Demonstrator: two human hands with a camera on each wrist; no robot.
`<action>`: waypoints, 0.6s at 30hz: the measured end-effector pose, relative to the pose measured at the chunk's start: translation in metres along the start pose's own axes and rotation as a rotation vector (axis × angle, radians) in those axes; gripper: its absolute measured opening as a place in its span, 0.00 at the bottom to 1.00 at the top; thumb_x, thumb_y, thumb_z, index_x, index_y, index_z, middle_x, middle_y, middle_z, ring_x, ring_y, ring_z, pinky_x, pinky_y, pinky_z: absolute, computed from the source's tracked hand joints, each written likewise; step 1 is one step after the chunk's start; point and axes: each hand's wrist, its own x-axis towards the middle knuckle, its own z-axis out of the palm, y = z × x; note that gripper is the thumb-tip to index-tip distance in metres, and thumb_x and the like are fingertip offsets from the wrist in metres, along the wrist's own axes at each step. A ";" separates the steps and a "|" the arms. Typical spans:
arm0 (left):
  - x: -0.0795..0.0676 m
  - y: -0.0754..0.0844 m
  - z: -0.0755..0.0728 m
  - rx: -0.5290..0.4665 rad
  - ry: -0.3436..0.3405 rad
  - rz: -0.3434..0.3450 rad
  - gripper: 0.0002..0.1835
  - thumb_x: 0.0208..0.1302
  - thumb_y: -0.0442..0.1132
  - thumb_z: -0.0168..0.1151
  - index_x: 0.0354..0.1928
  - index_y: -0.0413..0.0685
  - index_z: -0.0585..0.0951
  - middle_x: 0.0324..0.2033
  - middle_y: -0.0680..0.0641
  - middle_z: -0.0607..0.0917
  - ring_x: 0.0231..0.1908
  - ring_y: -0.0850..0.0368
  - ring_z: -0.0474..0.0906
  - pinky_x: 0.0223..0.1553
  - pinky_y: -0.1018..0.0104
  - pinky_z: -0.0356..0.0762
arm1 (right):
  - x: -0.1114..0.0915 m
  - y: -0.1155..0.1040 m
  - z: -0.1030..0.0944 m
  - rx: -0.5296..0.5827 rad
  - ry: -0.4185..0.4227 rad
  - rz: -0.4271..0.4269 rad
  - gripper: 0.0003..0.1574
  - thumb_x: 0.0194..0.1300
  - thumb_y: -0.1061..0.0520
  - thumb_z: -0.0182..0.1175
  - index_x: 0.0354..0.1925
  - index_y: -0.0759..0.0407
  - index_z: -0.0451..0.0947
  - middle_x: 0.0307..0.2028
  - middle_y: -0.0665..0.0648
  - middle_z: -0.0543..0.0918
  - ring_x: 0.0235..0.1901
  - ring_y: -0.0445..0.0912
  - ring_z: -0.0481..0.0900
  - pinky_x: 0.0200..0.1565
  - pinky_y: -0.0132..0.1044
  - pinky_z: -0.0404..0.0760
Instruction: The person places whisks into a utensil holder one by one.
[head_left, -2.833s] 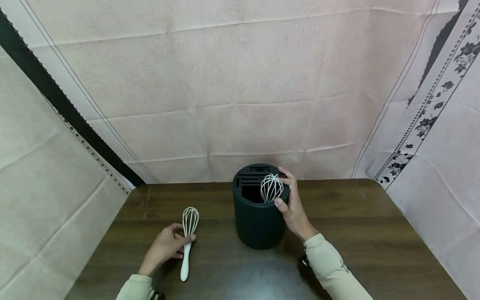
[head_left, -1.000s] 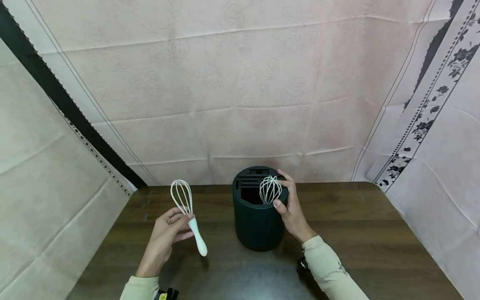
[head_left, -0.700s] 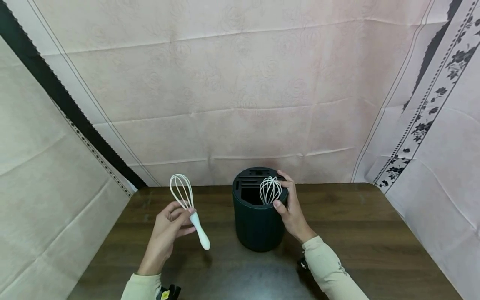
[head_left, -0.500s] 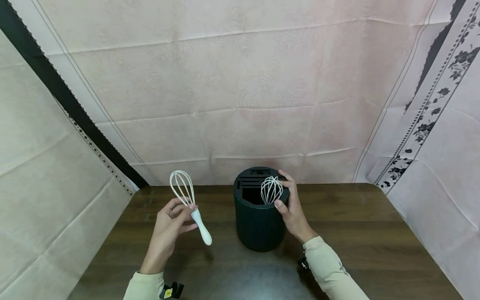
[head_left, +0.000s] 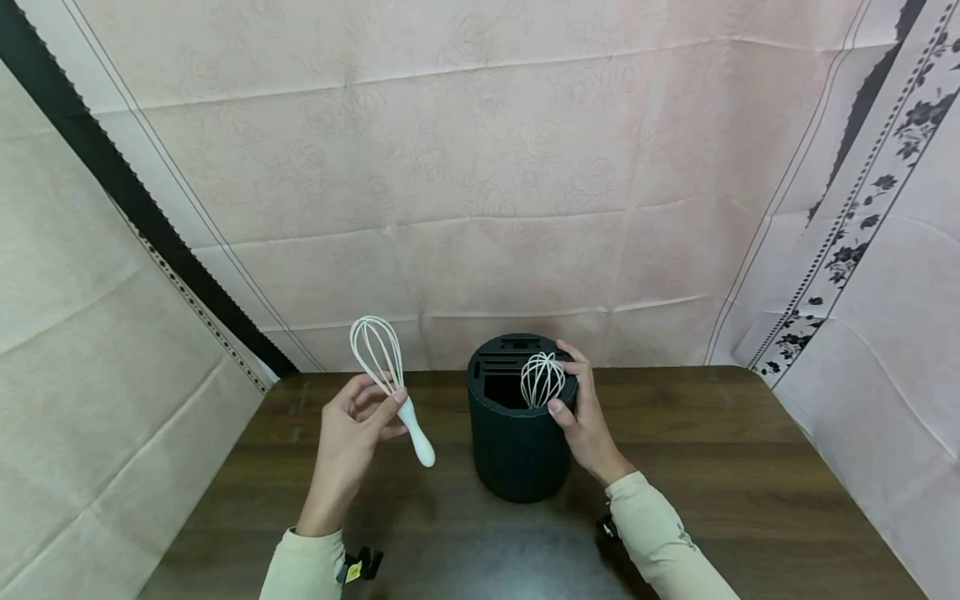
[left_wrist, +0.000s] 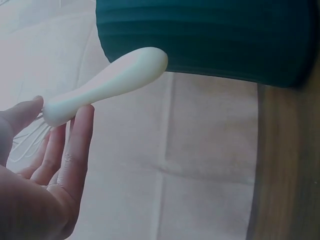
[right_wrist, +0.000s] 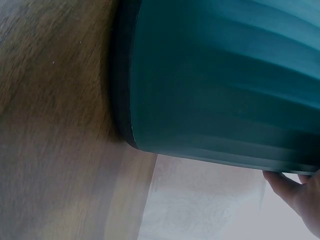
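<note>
My left hand (head_left: 351,433) pinches a white whisk (head_left: 417,435) where its handle meets the wires. The whisk tilts, wire loops up and handle end pointing down to the right, above the table. In the left wrist view its smooth handle (left_wrist: 110,80) reaches toward the dark green utensil holder (left_wrist: 210,40). That holder (head_left: 517,458) stands upright on the table, with slots and a larger opening in its top. A second whisk (head_left: 542,379) sits in the opening, its handle hidden inside. My right hand (head_left: 588,425) grips the holder's right rim, thumb in front and fingers behind.
The brown wooden table (head_left: 705,467) runs back to a pale patterned cloth (head_left: 480,208) hung behind it. More cloth hangs at both sides, with a dark strip (head_left: 150,208) on the left.
The left hand has lifted the whisk off the table, tilted its handle end to the right and moved it up and slightly toward the holder. The right hand stays on the holder.
</note>
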 end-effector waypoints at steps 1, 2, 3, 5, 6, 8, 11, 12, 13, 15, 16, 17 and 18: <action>0.000 0.002 0.001 0.002 0.001 0.016 0.24 0.61 0.41 0.71 0.55 0.38 0.76 0.43 0.42 0.86 0.40 0.52 0.86 0.36 0.52 0.85 | 0.000 0.000 0.000 -0.001 0.000 -0.001 0.30 0.68 0.51 0.55 0.65 0.57 0.62 0.76 0.59 0.51 0.73 0.51 0.54 0.66 0.31 0.64; 0.000 0.003 0.003 0.004 0.005 0.031 0.24 0.62 0.40 0.71 0.56 0.37 0.76 0.43 0.43 0.86 0.40 0.52 0.87 0.35 0.52 0.86 | 0.000 0.000 0.000 -0.004 0.000 0.000 0.30 0.68 0.51 0.55 0.65 0.56 0.62 0.76 0.58 0.51 0.73 0.51 0.54 0.66 0.31 0.63; 0.000 0.005 0.005 0.006 0.009 0.045 0.24 0.62 0.39 0.71 0.56 0.37 0.76 0.43 0.43 0.86 0.40 0.52 0.87 0.35 0.53 0.86 | 0.000 0.000 0.000 -0.005 0.000 -0.001 0.30 0.68 0.52 0.55 0.65 0.56 0.62 0.76 0.58 0.51 0.73 0.51 0.54 0.66 0.31 0.63; 0.000 0.008 0.008 0.010 0.014 0.069 0.24 0.62 0.38 0.71 0.56 0.36 0.76 0.42 0.43 0.86 0.40 0.53 0.87 0.35 0.54 0.86 | 0.000 0.000 -0.001 -0.005 0.000 -0.002 0.30 0.68 0.52 0.54 0.65 0.56 0.62 0.76 0.59 0.51 0.72 0.51 0.54 0.66 0.31 0.64; 0.001 0.010 0.010 0.013 0.016 0.080 0.24 0.61 0.38 0.71 0.56 0.35 0.76 0.42 0.43 0.86 0.40 0.53 0.87 0.35 0.54 0.86 | 0.000 0.000 -0.001 -0.005 0.001 -0.002 0.30 0.68 0.52 0.54 0.65 0.56 0.62 0.76 0.60 0.51 0.72 0.52 0.55 0.66 0.31 0.63; 0.001 0.013 0.013 0.014 0.016 0.098 0.24 0.61 0.38 0.71 0.56 0.37 0.77 0.42 0.43 0.86 0.40 0.53 0.87 0.35 0.54 0.85 | 0.000 0.000 -0.001 -0.004 0.003 0.001 0.29 0.68 0.52 0.54 0.65 0.55 0.62 0.76 0.60 0.51 0.72 0.51 0.55 0.66 0.30 0.64; 0.002 0.017 0.017 0.008 0.014 0.121 0.24 0.60 0.38 0.72 0.55 0.37 0.77 0.43 0.40 0.86 0.39 0.52 0.87 0.35 0.54 0.85 | 0.000 -0.001 -0.001 -0.002 0.004 0.005 0.29 0.68 0.52 0.54 0.65 0.55 0.62 0.75 0.61 0.51 0.72 0.51 0.55 0.66 0.30 0.64; 0.002 0.019 0.018 0.006 0.015 0.128 0.24 0.59 0.38 0.73 0.55 0.37 0.78 0.43 0.40 0.86 0.39 0.52 0.87 0.35 0.54 0.85 | 0.000 -0.002 -0.001 0.000 0.004 0.005 0.29 0.68 0.53 0.54 0.65 0.55 0.62 0.75 0.61 0.51 0.72 0.51 0.55 0.66 0.30 0.64; 0.002 0.019 0.019 0.004 0.016 0.133 0.23 0.59 0.38 0.73 0.55 0.38 0.78 0.43 0.40 0.85 0.39 0.52 0.87 0.35 0.54 0.85 | 0.000 -0.002 -0.001 0.000 0.002 0.007 0.30 0.68 0.53 0.54 0.65 0.55 0.62 0.75 0.61 0.51 0.72 0.51 0.56 0.65 0.30 0.65; 0.002 0.021 0.021 -0.002 0.018 0.142 0.23 0.59 0.37 0.73 0.55 0.38 0.78 0.43 0.40 0.85 0.38 0.52 0.87 0.35 0.54 0.85 | 0.000 -0.002 0.000 0.003 0.000 0.004 0.30 0.68 0.53 0.54 0.65 0.57 0.62 0.76 0.60 0.51 0.72 0.51 0.56 0.65 0.30 0.65; 0.002 0.021 0.022 -0.005 0.019 0.148 0.22 0.59 0.36 0.73 0.54 0.38 0.78 0.42 0.40 0.85 0.38 0.52 0.87 0.35 0.54 0.85 | 0.001 -0.003 0.000 0.003 -0.002 0.003 0.30 0.68 0.53 0.54 0.65 0.58 0.62 0.76 0.59 0.51 0.72 0.51 0.56 0.65 0.30 0.65; 0.002 0.022 0.022 -0.006 0.020 0.155 0.22 0.59 0.36 0.73 0.54 0.38 0.79 0.42 0.40 0.85 0.37 0.52 0.87 0.35 0.54 0.85 | 0.001 -0.003 0.000 0.000 -0.002 0.003 0.30 0.68 0.53 0.54 0.65 0.58 0.62 0.76 0.57 0.51 0.72 0.51 0.55 0.65 0.31 0.65; 0.002 0.023 0.023 -0.005 0.022 0.161 0.22 0.59 0.36 0.73 0.54 0.39 0.79 0.41 0.42 0.86 0.37 0.52 0.87 0.34 0.54 0.85 | 0.001 -0.003 0.000 -0.001 -0.002 0.002 0.30 0.68 0.52 0.54 0.65 0.59 0.62 0.76 0.56 0.51 0.72 0.51 0.55 0.66 0.30 0.65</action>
